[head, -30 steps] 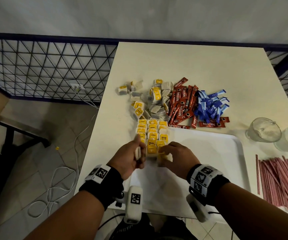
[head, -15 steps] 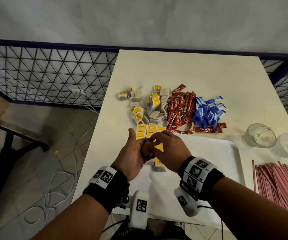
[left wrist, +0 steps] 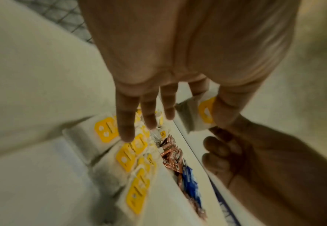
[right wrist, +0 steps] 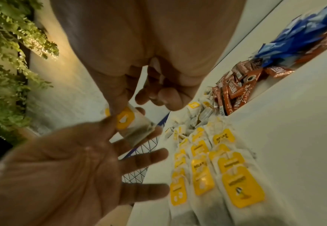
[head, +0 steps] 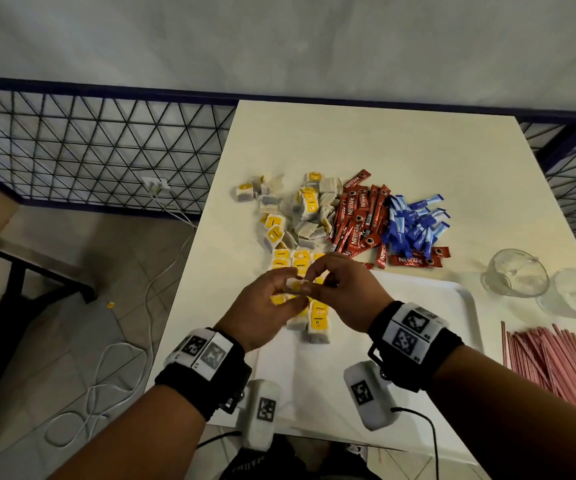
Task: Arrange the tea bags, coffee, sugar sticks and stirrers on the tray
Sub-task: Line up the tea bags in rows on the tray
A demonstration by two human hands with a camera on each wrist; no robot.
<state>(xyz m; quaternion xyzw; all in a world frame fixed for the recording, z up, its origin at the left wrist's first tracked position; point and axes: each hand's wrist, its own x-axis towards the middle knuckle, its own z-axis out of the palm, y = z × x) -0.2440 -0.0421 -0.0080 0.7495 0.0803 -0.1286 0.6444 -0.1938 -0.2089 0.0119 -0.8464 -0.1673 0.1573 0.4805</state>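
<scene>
Yellow-tagged tea bag (head: 297, 286) pinched between left hand (head: 265, 308) and right hand (head: 343, 292) above the white tray (head: 418, 327), rows of tea bags (head: 317, 317) laid at its far-left corner, coffee sticks (head: 357, 220) beyond.

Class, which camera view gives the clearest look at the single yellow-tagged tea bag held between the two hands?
The right wrist view: the yellow-tagged tea bag shows its tag and pouch, pinched by the right hand and the left hand. The left wrist view blurs it; in the head view, fingers mostly hide it.
</scene>
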